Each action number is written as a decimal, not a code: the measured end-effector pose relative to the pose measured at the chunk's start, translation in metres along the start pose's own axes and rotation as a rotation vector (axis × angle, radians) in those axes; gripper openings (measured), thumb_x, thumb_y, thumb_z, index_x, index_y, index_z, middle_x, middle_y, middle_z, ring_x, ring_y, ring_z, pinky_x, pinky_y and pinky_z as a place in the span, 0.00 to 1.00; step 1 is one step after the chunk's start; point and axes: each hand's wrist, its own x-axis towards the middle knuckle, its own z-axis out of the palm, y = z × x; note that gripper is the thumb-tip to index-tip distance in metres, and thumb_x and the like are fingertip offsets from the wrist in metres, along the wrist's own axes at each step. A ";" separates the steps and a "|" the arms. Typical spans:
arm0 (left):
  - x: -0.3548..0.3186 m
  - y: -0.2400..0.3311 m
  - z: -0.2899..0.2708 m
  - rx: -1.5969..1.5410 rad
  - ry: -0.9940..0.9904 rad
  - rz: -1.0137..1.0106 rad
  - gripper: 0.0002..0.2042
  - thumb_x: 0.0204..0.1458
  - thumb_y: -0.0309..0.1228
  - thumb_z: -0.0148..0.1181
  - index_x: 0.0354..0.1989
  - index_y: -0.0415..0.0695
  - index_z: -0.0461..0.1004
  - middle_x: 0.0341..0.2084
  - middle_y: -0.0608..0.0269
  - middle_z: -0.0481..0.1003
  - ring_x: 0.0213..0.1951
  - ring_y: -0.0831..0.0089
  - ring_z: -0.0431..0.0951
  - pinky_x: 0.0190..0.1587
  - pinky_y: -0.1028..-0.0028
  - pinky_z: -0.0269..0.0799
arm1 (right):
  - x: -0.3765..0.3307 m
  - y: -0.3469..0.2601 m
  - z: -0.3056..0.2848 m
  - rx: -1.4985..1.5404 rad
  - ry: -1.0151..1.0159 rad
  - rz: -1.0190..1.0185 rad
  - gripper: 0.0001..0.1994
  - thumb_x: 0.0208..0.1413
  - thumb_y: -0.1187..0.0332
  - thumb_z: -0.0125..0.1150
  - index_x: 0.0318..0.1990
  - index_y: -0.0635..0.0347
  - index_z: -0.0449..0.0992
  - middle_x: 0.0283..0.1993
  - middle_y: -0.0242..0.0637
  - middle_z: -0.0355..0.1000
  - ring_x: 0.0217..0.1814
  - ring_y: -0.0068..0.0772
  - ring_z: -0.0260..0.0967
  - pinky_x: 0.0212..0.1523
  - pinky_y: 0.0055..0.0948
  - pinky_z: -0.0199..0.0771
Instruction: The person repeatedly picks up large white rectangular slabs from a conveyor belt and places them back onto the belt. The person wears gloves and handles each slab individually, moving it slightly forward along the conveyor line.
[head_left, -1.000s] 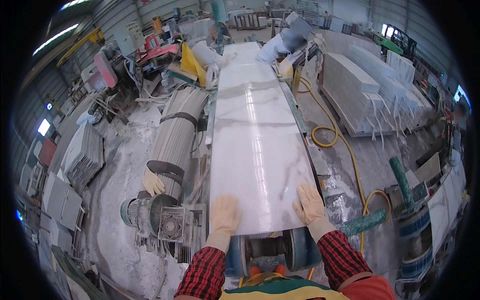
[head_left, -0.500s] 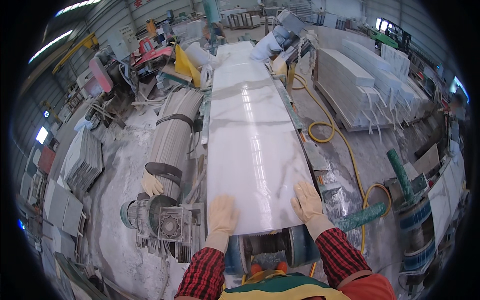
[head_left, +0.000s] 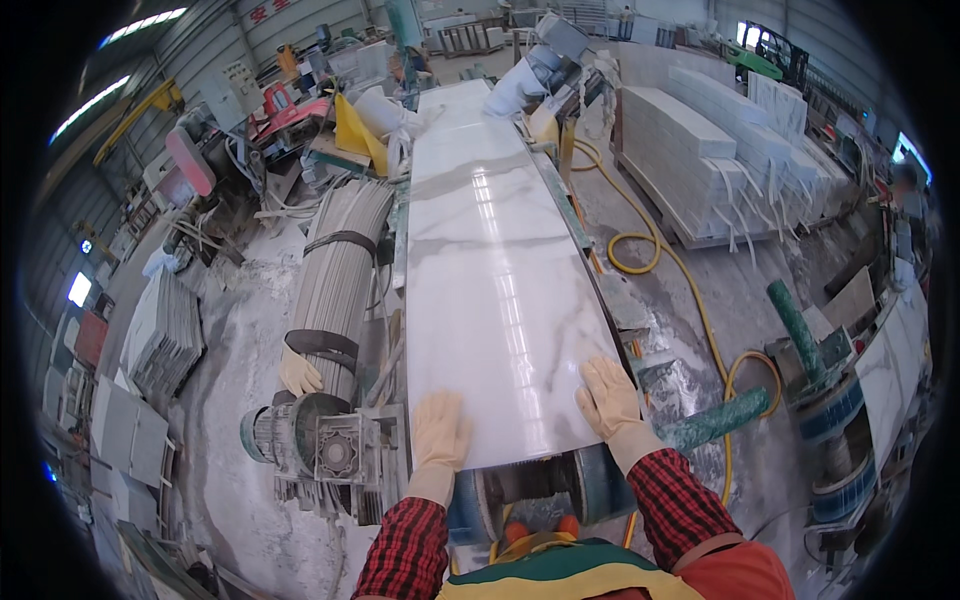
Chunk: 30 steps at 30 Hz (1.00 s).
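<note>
A long, polished white stone slab with grey veins stretches away from me on a narrow machine bed. My left hand, in a cream glove, lies flat on its near left corner, fingers extended. Near the right corner, my right hand in a matching glove rests with its fingers spread on the slab's edge area. Neither hand grips anything. Below the near edge of the slab, blue-rimmed rollers show between my forearms.
To the left are a dusty motor, a strapped bundle of strips and a cream glove. Right of the bed lie a yellow hose, a green post and stacked stone slabs. Machine heads flank the far end.
The view has shifted slightly, moving the surroundings a little leftward in the picture. Both hands stay flat on the slab near its corners.
</note>
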 end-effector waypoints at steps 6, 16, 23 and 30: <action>-0.003 0.000 0.000 -0.008 0.014 0.024 0.29 0.63 0.41 0.63 0.71 0.45 0.71 0.71 0.38 0.70 0.73 0.33 0.64 0.78 0.44 0.54 | -0.005 0.001 0.002 0.001 -0.011 0.020 0.25 0.66 0.58 0.60 0.66 0.62 0.75 0.70 0.57 0.72 0.74 0.62 0.67 0.79 0.55 0.61; -0.010 0.000 0.006 0.020 0.034 0.007 0.28 0.63 0.41 0.63 0.71 0.45 0.71 0.72 0.39 0.69 0.73 0.33 0.64 0.78 0.44 0.54 | -0.011 -0.001 0.002 0.005 0.009 0.025 0.25 0.66 0.58 0.59 0.66 0.61 0.76 0.69 0.57 0.73 0.73 0.64 0.67 0.78 0.56 0.61; -0.014 0.000 0.006 0.049 0.003 -0.030 0.29 0.65 0.45 0.61 0.72 0.46 0.72 0.74 0.43 0.68 0.75 0.39 0.63 0.80 0.47 0.52 | -0.013 -0.005 -0.004 0.000 -0.018 0.037 0.24 0.67 0.58 0.59 0.65 0.61 0.76 0.70 0.58 0.72 0.73 0.64 0.67 0.79 0.56 0.61; -0.015 0.006 -0.002 0.018 -0.002 0.004 0.28 0.63 0.41 0.62 0.71 0.46 0.71 0.72 0.39 0.69 0.73 0.34 0.64 0.77 0.44 0.54 | -0.014 -0.008 -0.009 -0.001 -0.010 0.027 0.24 0.66 0.59 0.59 0.64 0.61 0.76 0.69 0.56 0.73 0.72 0.62 0.68 0.78 0.54 0.62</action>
